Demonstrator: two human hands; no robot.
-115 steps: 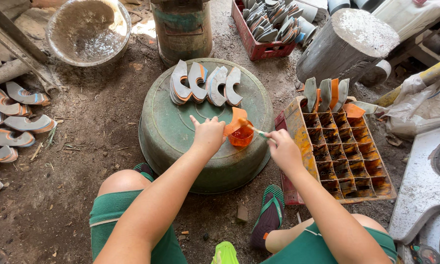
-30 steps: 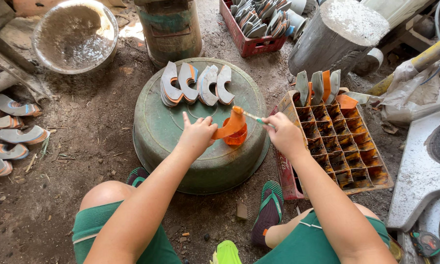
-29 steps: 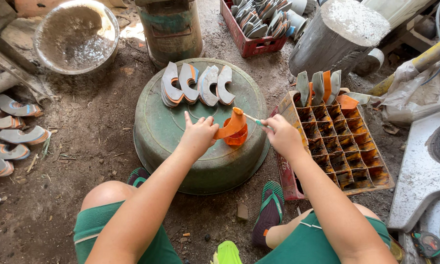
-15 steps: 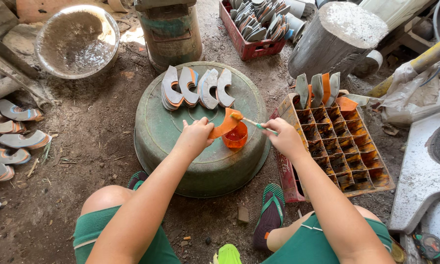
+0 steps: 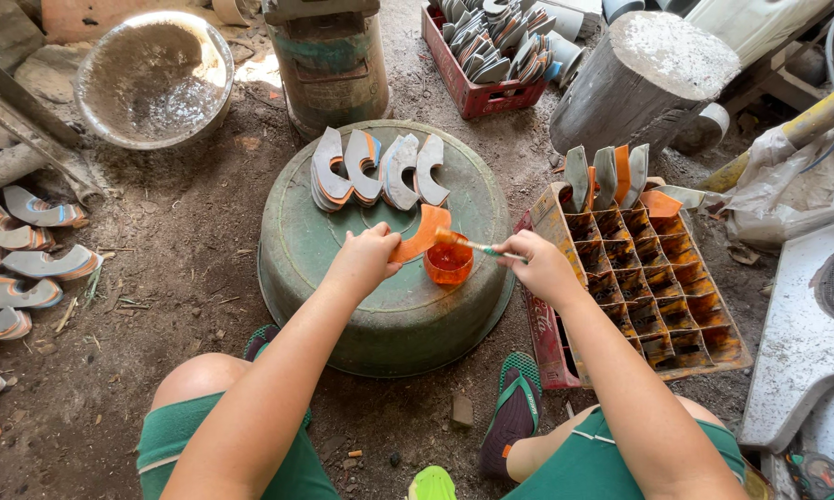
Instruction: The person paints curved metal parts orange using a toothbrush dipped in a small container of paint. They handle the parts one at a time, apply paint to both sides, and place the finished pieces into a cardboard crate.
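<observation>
Squatting over the upturned green basin (image 5: 389, 306), the person is painting. The left hand (image 5: 366, 259) is pinching a curved orange-coated piece (image 5: 419, 233) in its fingers, tilted above the small cup of orange paint (image 5: 449, 262) near the basin's middle. At three o'clock of it, the right hand (image 5: 539, 266) is gripping a thin brush (image 5: 473, 245), fingers pressed together, its tip touching the piece. Grey uncoated pieces (image 5: 380, 171) are waiting at twelve o'clock. Judging by this, coating is underway; next needs turning the piece, then racking it in the compartment crate (image 5: 653, 278).
</observation>
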